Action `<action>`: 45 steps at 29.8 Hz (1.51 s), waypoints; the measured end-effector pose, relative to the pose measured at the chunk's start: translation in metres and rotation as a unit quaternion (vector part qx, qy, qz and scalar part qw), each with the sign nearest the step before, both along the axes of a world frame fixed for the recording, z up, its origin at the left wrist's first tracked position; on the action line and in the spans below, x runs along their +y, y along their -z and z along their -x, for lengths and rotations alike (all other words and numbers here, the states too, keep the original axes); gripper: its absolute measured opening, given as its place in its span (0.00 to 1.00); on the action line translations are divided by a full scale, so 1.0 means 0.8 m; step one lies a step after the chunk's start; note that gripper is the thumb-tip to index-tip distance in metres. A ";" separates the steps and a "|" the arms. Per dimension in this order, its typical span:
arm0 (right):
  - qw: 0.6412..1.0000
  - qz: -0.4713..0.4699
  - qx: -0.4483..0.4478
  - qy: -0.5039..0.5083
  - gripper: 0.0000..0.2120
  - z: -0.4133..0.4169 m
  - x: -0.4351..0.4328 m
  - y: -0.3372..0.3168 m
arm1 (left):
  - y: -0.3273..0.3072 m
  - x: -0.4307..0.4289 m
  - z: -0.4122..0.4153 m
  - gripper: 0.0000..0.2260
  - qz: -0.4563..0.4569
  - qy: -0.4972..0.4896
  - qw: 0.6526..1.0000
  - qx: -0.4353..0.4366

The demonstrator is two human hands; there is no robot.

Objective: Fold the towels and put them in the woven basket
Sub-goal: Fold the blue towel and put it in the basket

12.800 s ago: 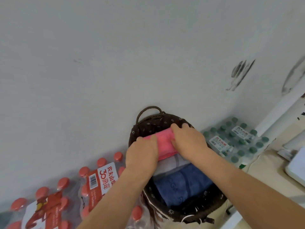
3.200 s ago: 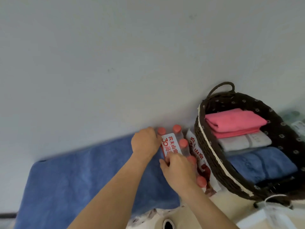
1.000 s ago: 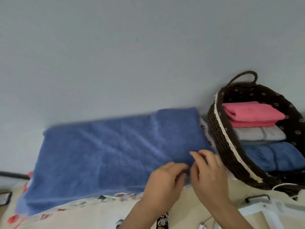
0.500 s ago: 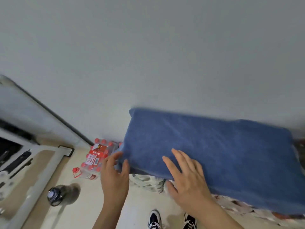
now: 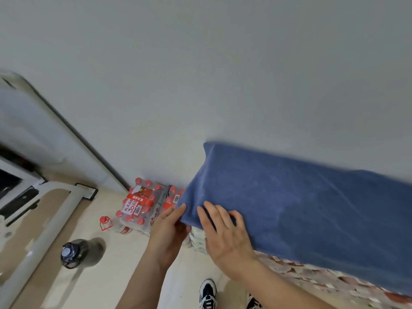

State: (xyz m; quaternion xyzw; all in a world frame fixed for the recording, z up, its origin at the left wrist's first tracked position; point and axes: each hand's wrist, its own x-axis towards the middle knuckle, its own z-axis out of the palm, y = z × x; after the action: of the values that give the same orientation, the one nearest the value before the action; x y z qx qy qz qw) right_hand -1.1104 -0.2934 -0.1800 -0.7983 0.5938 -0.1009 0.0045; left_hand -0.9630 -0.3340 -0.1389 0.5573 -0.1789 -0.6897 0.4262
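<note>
Blue towel (image 5: 301, 208) spread flat, right of the bottle pack (image 5: 136, 208). Right hand (image 5: 227, 239), fingers splayed, on its near corner; left hand (image 5: 169, 230) at that edge, grip unclear. First fold: next I pinch and carry it across.

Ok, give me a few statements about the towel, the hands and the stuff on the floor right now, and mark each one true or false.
1. The blue towel lies spread out flat. True.
2. The right hand rests on the towel with its fingers straight. True.
3. The left hand is clear of the towel. False: the left hand pinches the towel's near left corner, thumb on top.
4. The bottle packs have green caps. False: the bottle packs have red caps.
5. A dark bottle sits on the towel. False: the dark bottle is on the floor, left of both hands.
</note>
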 end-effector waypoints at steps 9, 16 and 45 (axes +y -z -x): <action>0.996 -0.074 -0.047 0.032 0.25 -0.029 -0.019 -0.017 | -0.015 -0.019 -0.010 0.11 0.063 0.002 0.998 0.018; 0.893 -0.120 -0.411 0.137 0.06 -0.012 -0.023 -0.078 | -0.054 -0.034 0.023 0.17 0.139 0.181 0.973 -0.019; 0.558 -0.293 -0.730 0.264 0.05 0.071 -0.022 -0.112 | -0.035 -0.203 0.123 0.23 0.123 0.028 0.981 -0.147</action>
State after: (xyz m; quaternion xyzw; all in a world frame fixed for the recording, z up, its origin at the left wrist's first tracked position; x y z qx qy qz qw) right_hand -1.1671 -0.3112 -0.0908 -0.2134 0.5684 -0.4664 0.6433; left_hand -1.0617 -0.4965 -0.1112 0.5909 -0.3390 -0.5845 0.4407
